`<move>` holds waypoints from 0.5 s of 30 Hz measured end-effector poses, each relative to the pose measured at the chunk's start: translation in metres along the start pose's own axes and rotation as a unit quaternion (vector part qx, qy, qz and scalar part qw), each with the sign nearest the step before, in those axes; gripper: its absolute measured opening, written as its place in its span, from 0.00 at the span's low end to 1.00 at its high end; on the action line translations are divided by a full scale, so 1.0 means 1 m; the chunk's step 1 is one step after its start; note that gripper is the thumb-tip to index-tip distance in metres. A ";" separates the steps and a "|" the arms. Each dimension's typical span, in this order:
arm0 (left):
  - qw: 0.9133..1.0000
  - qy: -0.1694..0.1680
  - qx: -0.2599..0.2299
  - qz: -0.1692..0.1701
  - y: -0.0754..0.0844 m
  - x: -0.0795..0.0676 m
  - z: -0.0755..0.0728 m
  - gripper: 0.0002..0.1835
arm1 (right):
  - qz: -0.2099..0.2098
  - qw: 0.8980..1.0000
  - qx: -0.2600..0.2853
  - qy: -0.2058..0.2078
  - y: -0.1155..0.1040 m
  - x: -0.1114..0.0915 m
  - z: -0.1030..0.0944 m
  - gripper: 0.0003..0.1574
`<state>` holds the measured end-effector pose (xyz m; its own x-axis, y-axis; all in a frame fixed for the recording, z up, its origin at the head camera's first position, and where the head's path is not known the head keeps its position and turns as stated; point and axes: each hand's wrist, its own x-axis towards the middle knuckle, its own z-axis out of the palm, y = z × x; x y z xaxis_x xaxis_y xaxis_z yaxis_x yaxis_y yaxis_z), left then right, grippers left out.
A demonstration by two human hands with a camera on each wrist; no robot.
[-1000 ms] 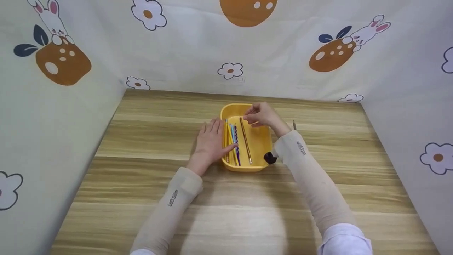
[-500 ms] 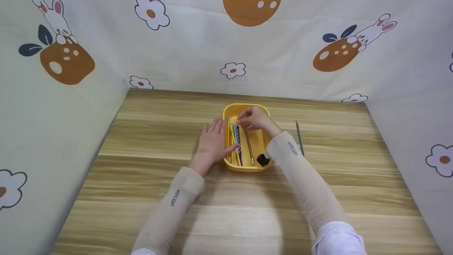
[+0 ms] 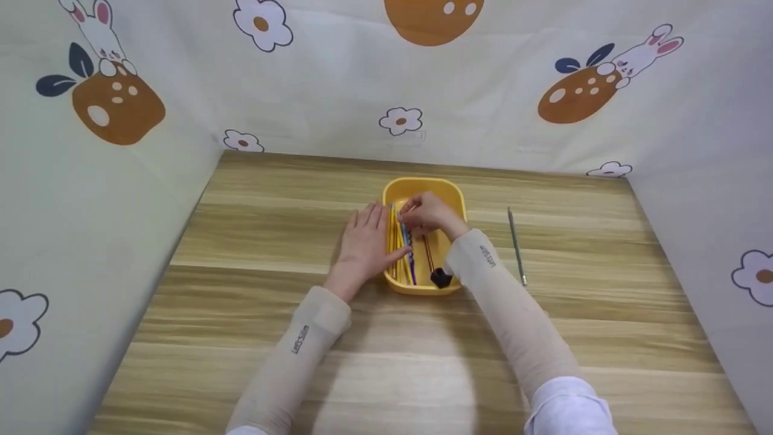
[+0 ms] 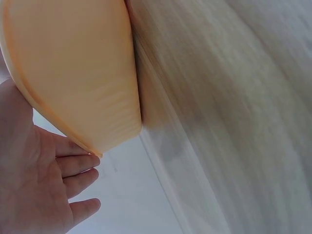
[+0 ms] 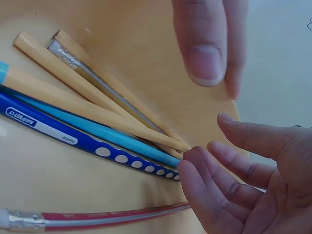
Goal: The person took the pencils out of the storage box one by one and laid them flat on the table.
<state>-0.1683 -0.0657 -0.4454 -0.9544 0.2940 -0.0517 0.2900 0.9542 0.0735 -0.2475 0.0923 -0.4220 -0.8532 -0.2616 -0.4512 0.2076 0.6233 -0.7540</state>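
Observation:
A yellow plastic box (image 3: 424, 291) stands in the middle of the table. Along its left side lie several pencils: yellow ones (image 5: 68, 73), a light blue one (image 5: 112, 135) and a dark blue one with white dots (image 5: 85, 140). Apart from them, a red pencil (image 5: 117, 216) lies nearer the middle. My left hand (image 3: 363, 244) rests against the box's left wall, fingers straight, thumb over the rim. Inside the box my right hand (image 3: 430, 212) reaches to the pencils' far ends. Its thumb and fingers are apart in the right wrist view, with nothing visibly between them.
A grey-green pencil (image 3: 517, 244) lies on the wooden table (image 3: 253, 241) to the right of the box. A patterned cloth wall (image 3: 332, 90) rises behind the table and at both sides. A black wrist camera (image 3: 441, 278) sits below my right wrist.
My right hand has moved left and nearer, from the box's far right to the pencils on its left. The grey-green pencil has come out from behind the right forearm. My left hand keeps its place.

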 end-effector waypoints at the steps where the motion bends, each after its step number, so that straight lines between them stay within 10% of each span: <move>1: 1.000 -0.001 0.004 0.000 0.000 0.000 0.000 0.53 | 0.004 1.000 -0.002 0.000 0.001 0.001 0.001 0.13; 15: 1.000 0.000 -0.005 -0.005 0.000 -0.001 0.000 0.53 | 0.034 0.998 -0.029 -0.037 0.001 0.002 0.006 0.11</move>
<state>-0.1675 -0.0656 -0.4455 -0.9571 0.2849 -0.0524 0.2801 0.9563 0.0836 -0.2464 0.0876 -0.4263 -0.8001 -0.2694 -0.5360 0.2336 0.6829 -0.6921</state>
